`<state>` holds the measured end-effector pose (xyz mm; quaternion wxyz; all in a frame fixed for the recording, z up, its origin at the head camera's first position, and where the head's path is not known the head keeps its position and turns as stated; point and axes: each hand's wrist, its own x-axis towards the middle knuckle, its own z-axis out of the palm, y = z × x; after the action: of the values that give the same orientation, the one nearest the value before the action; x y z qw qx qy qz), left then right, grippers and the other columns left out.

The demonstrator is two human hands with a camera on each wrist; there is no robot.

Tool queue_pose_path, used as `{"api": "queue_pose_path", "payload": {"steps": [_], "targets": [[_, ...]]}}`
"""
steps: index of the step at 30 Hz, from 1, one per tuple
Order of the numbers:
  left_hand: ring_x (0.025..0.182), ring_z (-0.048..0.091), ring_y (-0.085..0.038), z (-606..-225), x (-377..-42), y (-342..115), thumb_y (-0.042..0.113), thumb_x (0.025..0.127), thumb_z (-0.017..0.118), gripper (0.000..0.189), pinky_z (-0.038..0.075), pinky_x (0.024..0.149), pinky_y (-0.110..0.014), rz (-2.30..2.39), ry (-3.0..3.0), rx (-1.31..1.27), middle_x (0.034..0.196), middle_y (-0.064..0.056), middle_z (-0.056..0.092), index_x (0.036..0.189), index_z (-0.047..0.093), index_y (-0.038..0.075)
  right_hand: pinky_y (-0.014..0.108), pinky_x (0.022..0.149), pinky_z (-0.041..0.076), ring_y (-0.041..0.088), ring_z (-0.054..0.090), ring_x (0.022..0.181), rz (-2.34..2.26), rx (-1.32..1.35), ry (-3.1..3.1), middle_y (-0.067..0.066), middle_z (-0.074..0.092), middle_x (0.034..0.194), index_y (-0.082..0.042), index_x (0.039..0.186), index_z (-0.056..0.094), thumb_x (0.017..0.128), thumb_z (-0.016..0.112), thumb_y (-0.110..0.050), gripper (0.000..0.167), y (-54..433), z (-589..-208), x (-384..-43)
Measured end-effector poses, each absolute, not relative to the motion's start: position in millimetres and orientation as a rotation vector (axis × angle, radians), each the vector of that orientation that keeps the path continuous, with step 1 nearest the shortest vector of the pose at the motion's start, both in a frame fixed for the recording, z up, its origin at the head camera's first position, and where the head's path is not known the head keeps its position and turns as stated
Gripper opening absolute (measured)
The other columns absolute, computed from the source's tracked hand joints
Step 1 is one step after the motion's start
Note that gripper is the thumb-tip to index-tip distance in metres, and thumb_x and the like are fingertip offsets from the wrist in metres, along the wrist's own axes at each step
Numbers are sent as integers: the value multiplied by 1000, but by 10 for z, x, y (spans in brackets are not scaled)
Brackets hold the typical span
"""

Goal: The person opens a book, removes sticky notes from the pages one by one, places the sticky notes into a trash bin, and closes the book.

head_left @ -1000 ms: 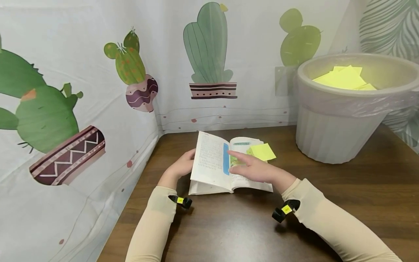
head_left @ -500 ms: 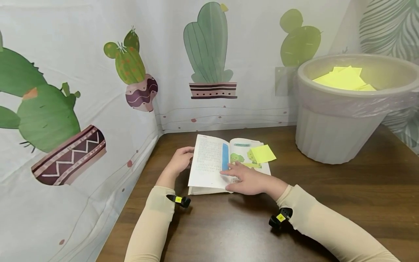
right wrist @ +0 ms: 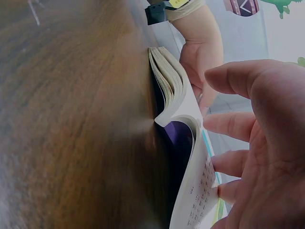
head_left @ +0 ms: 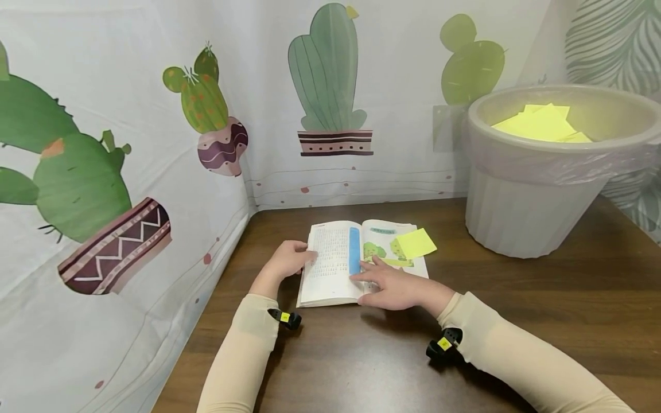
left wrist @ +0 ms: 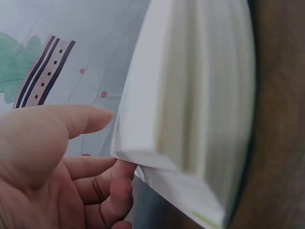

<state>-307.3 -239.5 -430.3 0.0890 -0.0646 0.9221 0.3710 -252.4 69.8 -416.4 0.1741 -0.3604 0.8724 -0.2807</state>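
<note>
An open book (head_left: 330, 287) lies on the table, printed text on its left page and green pictures on the right. My left hand (head_left: 286, 261) holds its left edge, thumb over the page margin, fingers curled at the page edges in the left wrist view. Spread across the lower right page is my right hand (head_left: 395, 287), fingers extended, fingertips touching the page near the spine in the right wrist view. A blue strip (head_left: 354, 252) runs along the left page beside the spine. One yellow sticky note (head_left: 417, 244) sticks out past the right page's edge.
A grey bin (head_left: 516, 212) with a plastic liner stands at the back right, yellow sticky notes (head_left: 542, 123) heaped inside. Behind the brown table (head_left: 341, 367) hangs a white cactus-print cloth (head_left: 268, 74), which also lines the left side.
The raised left page has come down flat onto the pages beneath. My left thumb now lies over its margin. My right hand has slid down the page toward the bottom of the spine.
</note>
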Motion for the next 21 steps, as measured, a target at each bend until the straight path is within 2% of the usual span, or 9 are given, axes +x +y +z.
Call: {"api": "queue_pose_path", "payload": {"steps": [4, 10, 17, 19, 21], "targets": [[98, 69, -23, -4326, -3052, -2384, 43, 94, 72, 68, 60, 80, -35, 1040, 2757, -196, 143, -17, 60, 146, 54, 3, 75, 119, 15, 48, 9, 158, -819, -1044, 2461, 16, 30, 168, -18, 148, 57, 96, 64, -43, 58, 713, -4165, -2533], [96, 71, -23, -4319, -3025, -2367, 45, 92, 74, 70, 60, 82, -38, 1016, 2771, -199, 144, -17, 60, 146, 55, 4, 65, 125, 16, 50, 9, 158, -824, -1061, 2447, 17, 31, 168, -17, 146, 59, 97, 64, -43, 56, 733, -4166, -2543], [95, 71, -22, -4296, -3006, -2346, 45, 91, 75, 70, 59, 85, -39, 985, 2793, -199, 145, -16, 59, 145, 55, 5, 63, 126, 16, 49, 9, 158, -844, -1059, 2422, 17, 31, 167, -17, 146, 59, 97, 64, -44, 56, 760, -4154, -2571], [97, 71, -23, -4289, -2997, -2336, 45, 91, 75, 70, 59, 88, -41, 973, 2803, -198, 145, -16, 59, 145, 55, 6, 61, 127, 18, 46, 11, 159, -849, -1051, 2425, 17, 31, 167, -17, 146, 59, 98, 63, -45, 56, 775, -4150, -2588], [108, 68, -27, -4274, -2988, -2324, 45, 90, 76, 70, 57, 96, -45, 964, 2817, -197, 146, -16, 58, 145, 56, 6, 60, 127, 19, 44, 14, 159, -865, -1038, 2430, 18, 30, 168, -17, 147, 58, 98, 63, -44, 56, 797, -4141, -2611]]}}
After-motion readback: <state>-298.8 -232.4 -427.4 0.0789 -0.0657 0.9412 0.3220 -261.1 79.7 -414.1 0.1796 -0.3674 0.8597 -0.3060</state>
